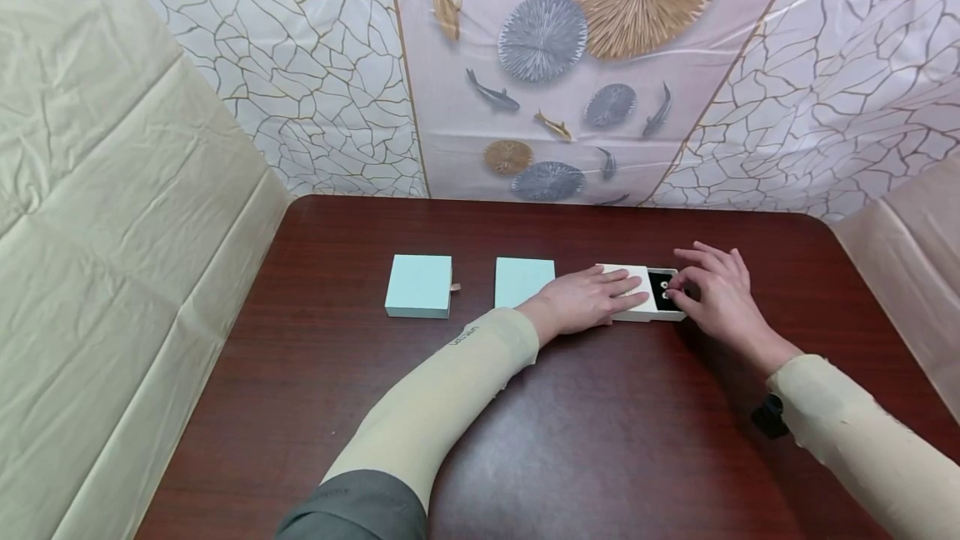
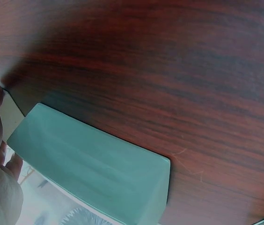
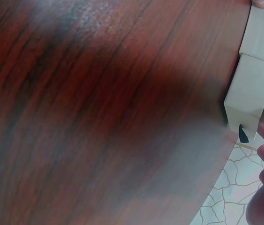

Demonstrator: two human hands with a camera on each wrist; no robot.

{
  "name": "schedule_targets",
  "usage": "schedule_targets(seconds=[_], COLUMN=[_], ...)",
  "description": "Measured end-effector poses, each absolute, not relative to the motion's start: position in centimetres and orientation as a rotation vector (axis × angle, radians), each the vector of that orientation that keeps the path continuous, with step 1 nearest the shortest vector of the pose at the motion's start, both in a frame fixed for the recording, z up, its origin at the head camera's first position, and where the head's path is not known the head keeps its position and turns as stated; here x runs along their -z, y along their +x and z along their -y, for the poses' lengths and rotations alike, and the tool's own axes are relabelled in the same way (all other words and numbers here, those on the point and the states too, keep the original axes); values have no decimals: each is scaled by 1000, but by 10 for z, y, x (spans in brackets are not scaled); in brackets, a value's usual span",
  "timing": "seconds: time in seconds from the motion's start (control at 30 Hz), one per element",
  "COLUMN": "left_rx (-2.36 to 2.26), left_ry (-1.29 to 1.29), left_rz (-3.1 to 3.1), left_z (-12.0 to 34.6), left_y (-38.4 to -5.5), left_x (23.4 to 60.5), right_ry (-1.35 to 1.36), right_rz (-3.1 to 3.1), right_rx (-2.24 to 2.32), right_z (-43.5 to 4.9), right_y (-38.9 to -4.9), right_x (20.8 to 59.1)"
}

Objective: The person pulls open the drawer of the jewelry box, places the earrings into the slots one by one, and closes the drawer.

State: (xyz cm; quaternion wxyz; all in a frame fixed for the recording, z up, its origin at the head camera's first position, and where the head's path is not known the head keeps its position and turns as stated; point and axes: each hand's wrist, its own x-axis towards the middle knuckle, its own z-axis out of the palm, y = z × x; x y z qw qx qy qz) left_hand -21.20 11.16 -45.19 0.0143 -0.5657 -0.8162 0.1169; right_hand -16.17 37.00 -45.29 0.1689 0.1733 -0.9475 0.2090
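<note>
A white drawer-style jewellery box (image 1: 624, 315) lies on the table with its inner tray (image 1: 671, 316) slid partly out to the right. My left hand (image 1: 583, 300) rests flat on the outer sleeve, fingers spread. In the tray's black lining sit small shiny earrings (image 1: 664, 285). At them the thumb and index finger of my right hand (image 1: 712, 290) pinch one earring, its exact hold partly hidden by the fingertips. The right wrist view shows the tray's end with a dark ribbon tab (image 3: 243, 134) beside the curled fingers.
A light-blue box (image 1: 523, 280) stands just left of the white one, partly behind my left wrist. Farther left is another light-blue box (image 1: 418, 283) with a ribbon tab on its right side. All stand on a dark reddish wooden table (image 1: 570, 440) before a patterned cloth (image 1: 465, 140).
</note>
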Motion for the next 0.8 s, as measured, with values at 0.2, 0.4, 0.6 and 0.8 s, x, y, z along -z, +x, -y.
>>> schedule_targets(seconds=[0.2, 0.4, 0.6, 0.8], left_rx=[-365, -371, -371, -375], left_ry=[-1758, -1761, -1756, -1757], left_rz=[2539, 2533, 2526, 2521], left_z=[-111, -111, -111, -111], left_y=[-212, -212, -212, -212], left_x=[452, 451, 450, 451], right_ry=[494, 459, 408, 370], right_rz=[2695, 2674, 2669, 2743], right_rx=[-589, -623, -618, -601], right_z=[-370, -373, -383, -394], right_y=[-162, -160, -160, -159], right_x=[452, 445, 437, 439])
